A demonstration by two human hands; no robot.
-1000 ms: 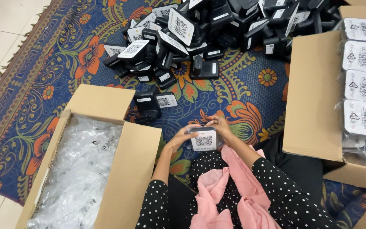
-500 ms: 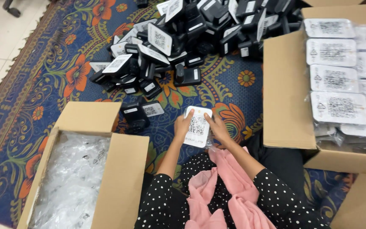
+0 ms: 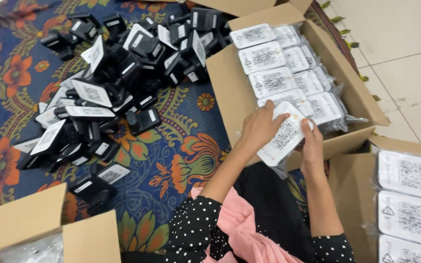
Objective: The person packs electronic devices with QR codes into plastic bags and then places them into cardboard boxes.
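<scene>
Left hand [image 3: 259, 127] wrapped over the upper left edge of a white bagged packet [image 3: 284, 138], fingers curled across its top. Right hand [image 3: 313, 141] pinching the packet's right edge, fingers upright along the side, thumb behind and hidden. Both hands closed on the one packet, held tilted, label side up, a square printed code pattern showing.

Held just above the near wall of an open cardboard box [image 3: 230, 92], at the front of the rows inside. Just beyond the hands, more white bagged packets [image 3: 274, 80] lying flat in two rows in that box, label sides up, touching one another, clear plastic film bunched at the right end.

Well to the left of the left hand, a loose heap of black devices [image 3: 123, 73] spread over a patterned floral rug [image 3: 176, 156], some showing white labels, some tipped on edge, several strays lying apart toward the near side.

Right of the right hand and nearer, a second cardboard box [image 3: 352, 195] with larger white labelled packs [image 3: 410, 175] stacked flat. Far to the near left, a third cardboard box [image 3: 30, 224], flaps open, crinkled clear plastic showing in its corner.

Below the hands, black sleeves with white dots [image 3: 193, 224] and a pink cloth [image 3: 242, 229] across the lap. Pale tiled floor [image 3: 405, 58] beyond the rug, to the far right.
</scene>
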